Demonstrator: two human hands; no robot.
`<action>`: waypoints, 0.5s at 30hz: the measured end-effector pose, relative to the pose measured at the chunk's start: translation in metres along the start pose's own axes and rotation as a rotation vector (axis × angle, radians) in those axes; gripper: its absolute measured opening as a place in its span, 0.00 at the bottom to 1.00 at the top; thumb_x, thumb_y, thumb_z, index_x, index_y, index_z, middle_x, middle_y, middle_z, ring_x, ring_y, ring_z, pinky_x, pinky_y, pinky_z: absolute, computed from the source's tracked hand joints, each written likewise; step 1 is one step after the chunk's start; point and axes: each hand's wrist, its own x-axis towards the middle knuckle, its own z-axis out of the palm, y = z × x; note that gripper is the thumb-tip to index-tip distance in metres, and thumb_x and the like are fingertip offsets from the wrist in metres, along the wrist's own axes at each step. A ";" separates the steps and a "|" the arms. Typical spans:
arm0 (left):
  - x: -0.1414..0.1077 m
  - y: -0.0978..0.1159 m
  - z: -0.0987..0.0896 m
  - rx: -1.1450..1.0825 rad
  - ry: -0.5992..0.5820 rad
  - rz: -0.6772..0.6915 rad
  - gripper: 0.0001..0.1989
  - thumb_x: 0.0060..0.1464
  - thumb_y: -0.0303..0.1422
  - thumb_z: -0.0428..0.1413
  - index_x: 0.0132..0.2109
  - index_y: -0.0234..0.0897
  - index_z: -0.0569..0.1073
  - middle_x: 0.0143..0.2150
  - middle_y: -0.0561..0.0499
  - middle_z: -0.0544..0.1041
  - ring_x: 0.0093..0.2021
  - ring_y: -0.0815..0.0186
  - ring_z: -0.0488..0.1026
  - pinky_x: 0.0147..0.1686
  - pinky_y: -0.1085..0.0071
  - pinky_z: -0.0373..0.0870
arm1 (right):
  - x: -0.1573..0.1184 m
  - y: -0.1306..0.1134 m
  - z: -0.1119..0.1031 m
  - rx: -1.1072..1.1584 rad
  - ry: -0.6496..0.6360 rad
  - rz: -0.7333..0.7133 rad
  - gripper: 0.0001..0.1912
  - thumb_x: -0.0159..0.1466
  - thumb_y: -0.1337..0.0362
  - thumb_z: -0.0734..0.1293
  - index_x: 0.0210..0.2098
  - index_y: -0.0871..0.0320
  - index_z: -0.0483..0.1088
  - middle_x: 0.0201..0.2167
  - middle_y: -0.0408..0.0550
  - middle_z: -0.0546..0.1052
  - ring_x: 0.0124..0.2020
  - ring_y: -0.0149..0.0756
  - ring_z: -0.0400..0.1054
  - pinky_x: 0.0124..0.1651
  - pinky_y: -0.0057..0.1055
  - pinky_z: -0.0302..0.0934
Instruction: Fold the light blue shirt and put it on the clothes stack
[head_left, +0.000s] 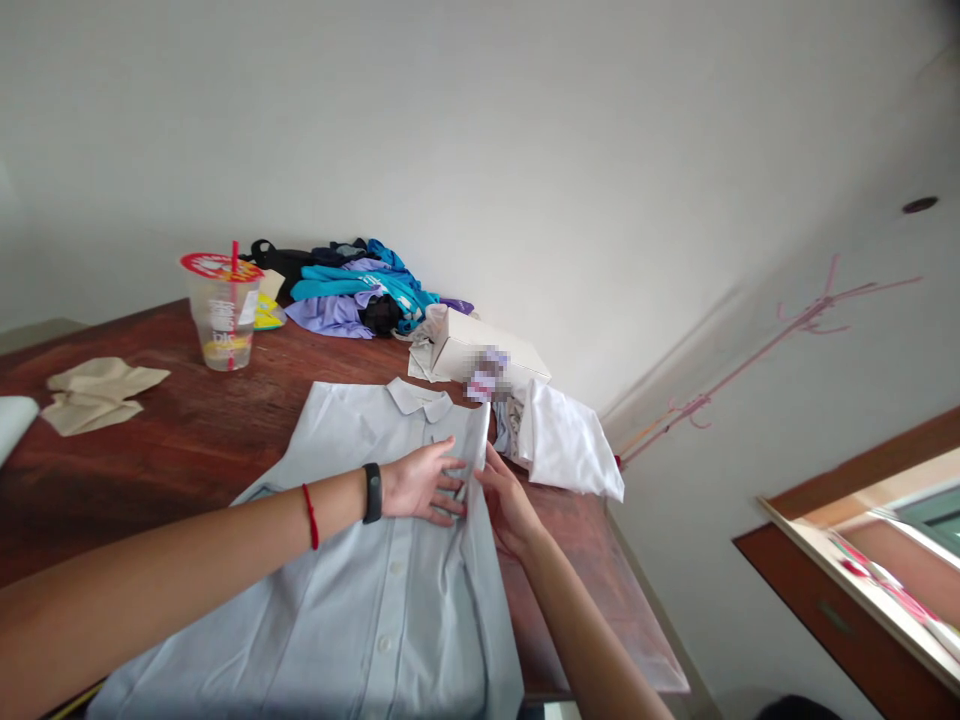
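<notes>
A pale button-up shirt (352,590) lies front side up on the dark red wooden table (45,520), its collar (420,398) toward the wall and its buttons running down the middle. My left hand (426,482) rests flat on the upper chest of the shirt, fingers spread. At the shirt's right edge, my right hand (510,500) has its fingers closed on the fabric near the shoulder, where the edge stands slightly raised. Part of the right fingers is hidden by the cloth. The lower end of the shirt runs out of view.
Behind the shirt are a white box (491,350), white folded cloth (574,440) and a heap of blue, purple and black clothes (360,285). Left stand a plastic cup with straw (225,315) and a crumpled brown napkin (101,390). A pink coat rack (750,365) is beyond the table's right.
</notes>
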 end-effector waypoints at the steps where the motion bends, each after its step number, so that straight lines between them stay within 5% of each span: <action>1: 0.001 0.001 0.001 0.018 0.017 0.001 0.32 0.64 0.62 0.41 0.58 0.42 0.64 0.52 0.46 0.73 0.41 0.61 0.78 0.42 0.64 0.76 | 0.002 0.001 0.005 -0.007 0.018 -0.001 0.42 0.51 0.66 0.73 0.64 0.45 0.63 0.54 0.46 0.77 0.31 0.34 0.73 0.28 0.30 0.66; 5: 0.000 0.008 0.001 0.122 0.078 0.004 0.30 0.62 0.62 0.45 0.51 0.39 0.67 0.40 0.49 0.75 0.31 0.65 0.74 0.33 0.69 0.74 | 0.014 0.009 0.019 -0.142 0.083 0.001 0.49 0.48 0.70 0.70 0.69 0.47 0.57 0.51 0.46 0.78 0.21 0.24 0.64 0.21 0.24 0.56; 9: -0.002 0.010 0.000 0.211 0.165 0.015 0.25 0.64 0.55 0.50 0.47 0.36 0.69 0.36 0.47 0.75 0.31 0.64 0.76 0.35 0.67 0.76 | 0.019 0.018 0.025 -0.184 0.073 -0.006 0.53 0.46 0.71 0.67 0.72 0.56 0.53 0.38 0.45 0.79 0.23 0.29 0.67 0.25 0.27 0.59; 15: 0.000 0.003 0.000 0.299 0.286 0.055 0.15 0.60 0.38 0.56 0.51 0.41 0.63 0.37 0.50 0.77 0.33 0.63 0.80 0.37 0.65 0.78 | -0.014 0.022 0.016 -0.246 0.098 -0.079 0.35 0.54 0.64 0.71 0.61 0.53 0.66 0.48 0.49 0.77 0.33 0.33 0.73 0.32 0.28 0.63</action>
